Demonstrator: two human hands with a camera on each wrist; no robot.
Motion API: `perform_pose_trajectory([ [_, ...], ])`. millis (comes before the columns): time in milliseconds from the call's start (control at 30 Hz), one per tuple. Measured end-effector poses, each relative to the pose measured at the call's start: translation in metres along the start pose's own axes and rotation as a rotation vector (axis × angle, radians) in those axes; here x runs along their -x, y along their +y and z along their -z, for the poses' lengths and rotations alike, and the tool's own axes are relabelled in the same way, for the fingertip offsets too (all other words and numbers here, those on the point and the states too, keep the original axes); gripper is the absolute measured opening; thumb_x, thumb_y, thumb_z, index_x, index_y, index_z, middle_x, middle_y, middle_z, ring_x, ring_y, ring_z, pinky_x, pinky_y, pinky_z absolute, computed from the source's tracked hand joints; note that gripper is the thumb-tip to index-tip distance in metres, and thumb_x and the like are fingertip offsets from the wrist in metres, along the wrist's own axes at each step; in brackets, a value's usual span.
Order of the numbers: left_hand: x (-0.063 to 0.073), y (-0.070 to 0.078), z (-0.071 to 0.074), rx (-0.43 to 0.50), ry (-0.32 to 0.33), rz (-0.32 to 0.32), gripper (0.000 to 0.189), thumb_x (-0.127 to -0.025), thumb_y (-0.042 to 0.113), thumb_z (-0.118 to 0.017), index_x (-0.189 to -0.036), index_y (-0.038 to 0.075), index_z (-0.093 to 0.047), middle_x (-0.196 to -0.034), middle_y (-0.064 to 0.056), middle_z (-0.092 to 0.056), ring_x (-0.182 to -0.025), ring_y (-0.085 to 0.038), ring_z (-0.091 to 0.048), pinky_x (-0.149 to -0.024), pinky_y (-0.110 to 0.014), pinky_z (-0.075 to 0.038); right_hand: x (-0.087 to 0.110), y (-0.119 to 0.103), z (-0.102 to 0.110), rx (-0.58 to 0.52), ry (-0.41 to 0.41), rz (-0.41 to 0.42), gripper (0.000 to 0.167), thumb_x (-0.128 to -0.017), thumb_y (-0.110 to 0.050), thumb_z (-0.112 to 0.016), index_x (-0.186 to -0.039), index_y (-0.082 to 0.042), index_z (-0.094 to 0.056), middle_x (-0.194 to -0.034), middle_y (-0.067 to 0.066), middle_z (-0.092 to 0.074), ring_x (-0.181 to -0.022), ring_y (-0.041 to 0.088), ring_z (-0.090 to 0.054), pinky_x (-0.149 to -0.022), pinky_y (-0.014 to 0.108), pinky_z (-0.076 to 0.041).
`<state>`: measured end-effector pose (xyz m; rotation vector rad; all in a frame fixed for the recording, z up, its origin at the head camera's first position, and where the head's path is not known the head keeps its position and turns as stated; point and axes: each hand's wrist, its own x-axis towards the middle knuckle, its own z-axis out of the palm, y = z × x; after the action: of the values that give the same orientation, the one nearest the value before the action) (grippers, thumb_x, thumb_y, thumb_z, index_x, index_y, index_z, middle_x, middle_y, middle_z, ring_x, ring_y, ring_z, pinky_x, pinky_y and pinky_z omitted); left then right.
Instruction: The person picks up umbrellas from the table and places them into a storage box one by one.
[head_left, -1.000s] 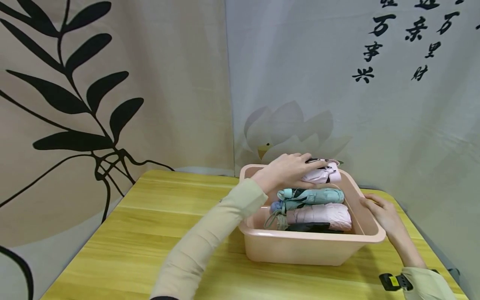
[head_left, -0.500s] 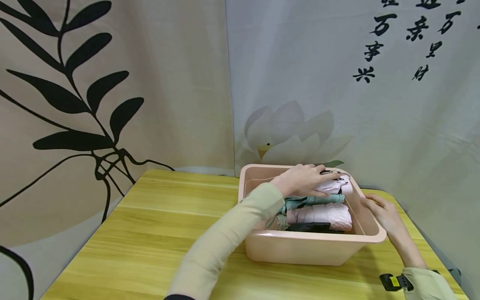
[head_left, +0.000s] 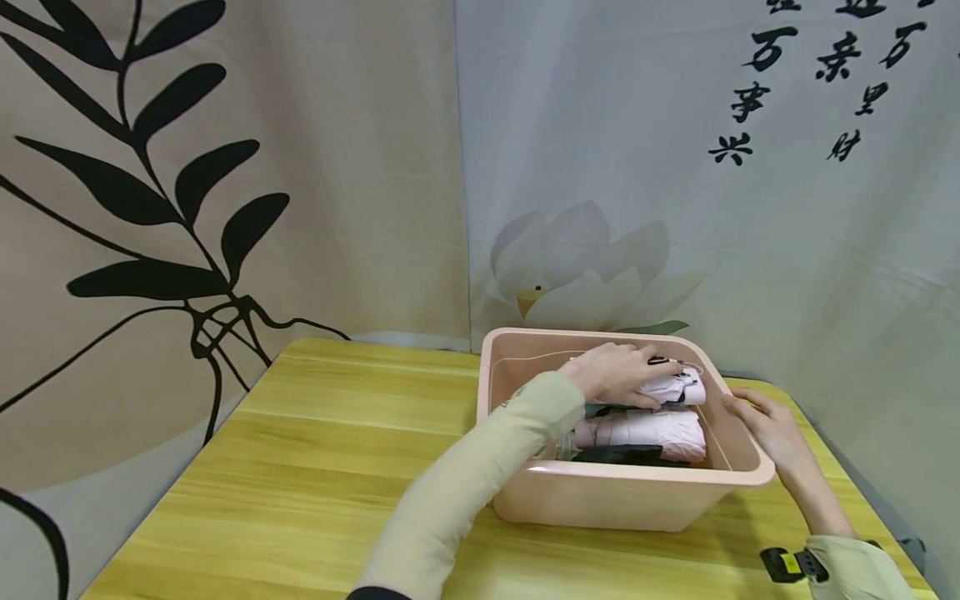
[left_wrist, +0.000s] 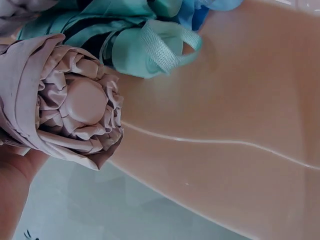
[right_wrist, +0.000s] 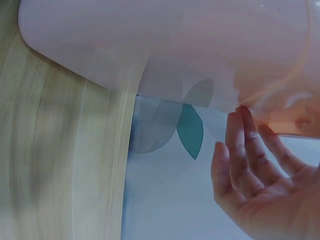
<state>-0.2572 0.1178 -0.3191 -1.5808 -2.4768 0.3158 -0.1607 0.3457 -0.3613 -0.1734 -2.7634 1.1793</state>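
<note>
Inside the pink plastic basin (head_left: 592, 496), my left hand (head_left: 613, 375) grips a folded pale lilac umbrella (head_left: 681, 387) from above. The left wrist view shows this umbrella's round end, with its gathered cloth strapped around it. Right beside it lies a teal folded umbrella (left_wrist: 132, 52) with a wrist loop, largely hidden by the hand in the head view. Nearer the front wall are a pale pink folded umbrella (head_left: 648, 432) and a black item (head_left: 626, 454). My right hand (head_left: 765, 425) touches the basin's right side near the rim, its fingers (right_wrist: 239, 155) lightly bent against the outer wall.
The basin stands on a yellow wood-grain table (head_left: 315, 450), toward its right end. Behind the table hangs a printed cloth backdrop (head_left: 360, 167). A bit of blue (left_wrist: 220, 4) shows beside the teal umbrella.
My left hand has moved right and down into the basin with the lilac umbrella, which now covers most of the teal one from above. The right hand stays at the rim.
</note>
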Motion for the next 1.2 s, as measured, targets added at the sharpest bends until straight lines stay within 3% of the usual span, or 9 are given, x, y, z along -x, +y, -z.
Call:
perform_pose_trajectory([
  [200,-0.0057,0.0039,-0.0039,0.014,-0.06,0.006,0.064,-0.094,0.058,-0.043,-0.149,0.034,-0.022,-0.138,-0.001,-0.047,-0.106,-0.018,-0.062,-0.086,-0.03,-0.052,-0.0015,0.004,0.0013,-0.023,0.029,0.003,0.049,-0.096,-0.037,-0.05,-0.119,0.007,-0.056,-0.103,0.018,-0.067,-0.07,-0.007,-0.055,-0.062,0.019,-0.049],
  [367,-0.008,0.0058,-0.0056,0.002,-0.065,0.012,0.063,-0.094,0.056,-0.042,-0.149,0.032,-0.024,-0.133,-0.001,-0.049,-0.102,-0.017,-0.062,-0.084,-0.03,-0.053,-0.0015,0.0048,0.0017,-0.01,0.023,-0.001,0.053,-0.096,-0.038,-0.05,-0.123,0.008,-0.054,-0.108,0.025,-0.065,-0.07,-0.008,-0.054,-0.062,0.019,-0.048],
  [533,-0.0085,0.0066,-0.0053,-0.01,-0.057,0.016,0.063,-0.094,0.056,-0.041,-0.149,0.031,-0.023,-0.129,-0.001,-0.051,-0.102,-0.016,-0.062,-0.086,-0.028,-0.052,-0.0015,0.0028,0.0026,-0.009,0.021,-0.003,0.053,-0.096,-0.037,-0.049,-0.122,0.009,-0.053,-0.106,0.023,-0.066,-0.07,-0.007,-0.055,-0.062,0.02,-0.049],
  [833,-0.0053,0.0067,-0.0036,0.073,-0.098,0.074,0.063,-0.093,0.059,-0.042,-0.149,0.037,-0.022,-0.138,0.003,-0.045,-0.11,-0.014,-0.06,-0.091,-0.028,-0.05,-0.0011,0.0002,0.0027,0.034,-0.01,0.0,0.056,-0.098,-0.04,-0.043,-0.129,0.007,-0.05,-0.124,0.034,-0.054,-0.073,-0.011,-0.049,-0.064,0.019,-0.046],
  [1200,-0.0019,0.0032,-0.0031,0.091,-0.117,0.05,0.065,-0.092,0.057,-0.047,-0.149,0.036,-0.023,-0.136,0.001,-0.044,-0.103,-0.014,-0.06,-0.086,-0.029,-0.05,-0.0014,0.0011,0.0007,0.014,0.003,0.0,0.055,-0.098,-0.038,-0.045,-0.128,0.008,-0.051,-0.118,0.031,-0.058,-0.072,-0.012,-0.05,-0.063,0.018,-0.047],
])
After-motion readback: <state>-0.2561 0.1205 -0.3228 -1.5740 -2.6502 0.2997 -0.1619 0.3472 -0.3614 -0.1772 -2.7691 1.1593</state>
